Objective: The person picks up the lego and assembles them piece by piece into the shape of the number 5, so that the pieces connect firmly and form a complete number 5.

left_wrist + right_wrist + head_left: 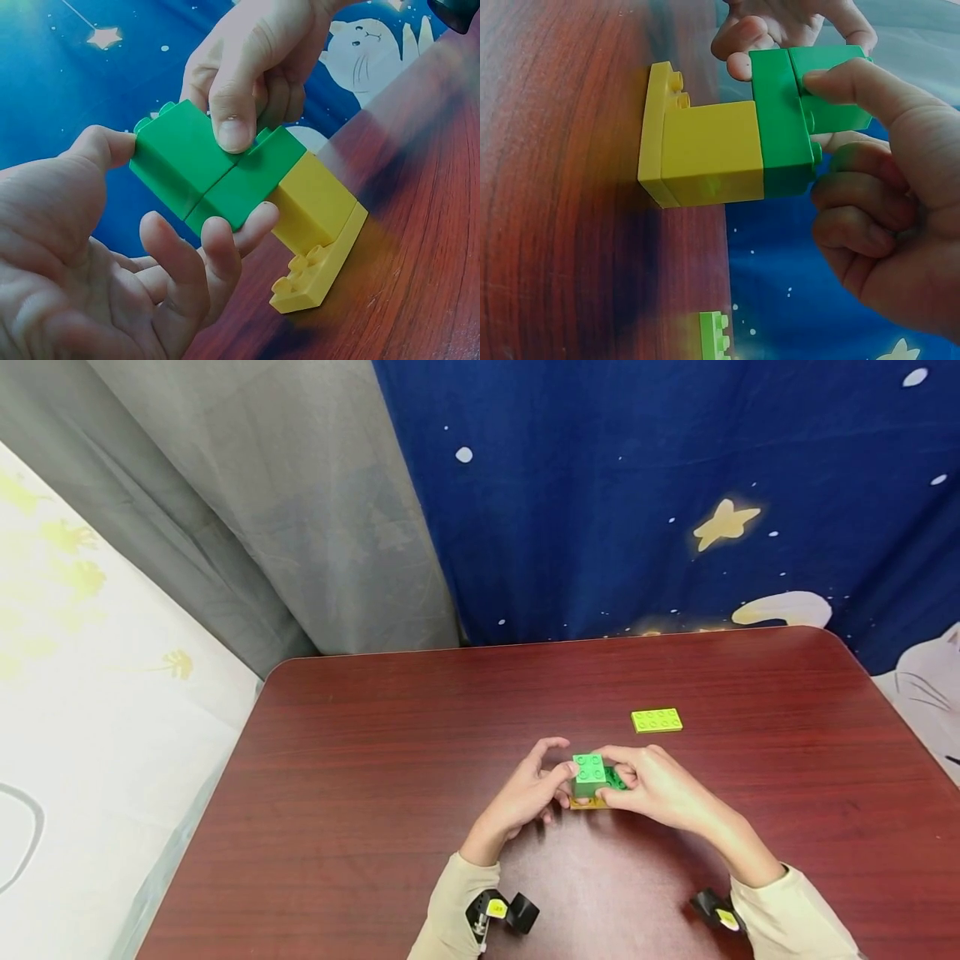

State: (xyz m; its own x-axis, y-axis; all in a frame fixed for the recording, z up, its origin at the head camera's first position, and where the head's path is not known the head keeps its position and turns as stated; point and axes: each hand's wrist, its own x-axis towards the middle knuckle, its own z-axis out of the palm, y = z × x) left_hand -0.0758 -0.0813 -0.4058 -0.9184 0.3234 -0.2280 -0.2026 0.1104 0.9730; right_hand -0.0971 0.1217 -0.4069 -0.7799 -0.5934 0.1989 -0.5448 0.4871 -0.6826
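The upper green block (589,769) sits on one end of the lower green block (781,154), and in the left wrist view no gap is visible along their seam. The lower green block is on the yellow block (712,154) and overhangs it at one side. The yellow block stands at one end of the yellow plate (653,131), whose other studs are bare. This whole stack seems to rest on the dark red table (360,777), near the middle of it.

The right hand (663,787) pinches the upper green block between thumb and index finger; its other fingers are curled in. The left hand (528,795) has its thumb at the outer end of the same block and a fingertip under the overhang, so it appears to pinch the two green blocks lightly, while its index finger points away.

I judge that the step in hand is joining the upper green block, and the next move calls for an even press with support from below.

Behind the stack, well apart, lies a lime plate (657,721); beyond the table hangs a blue curtain (585,527)
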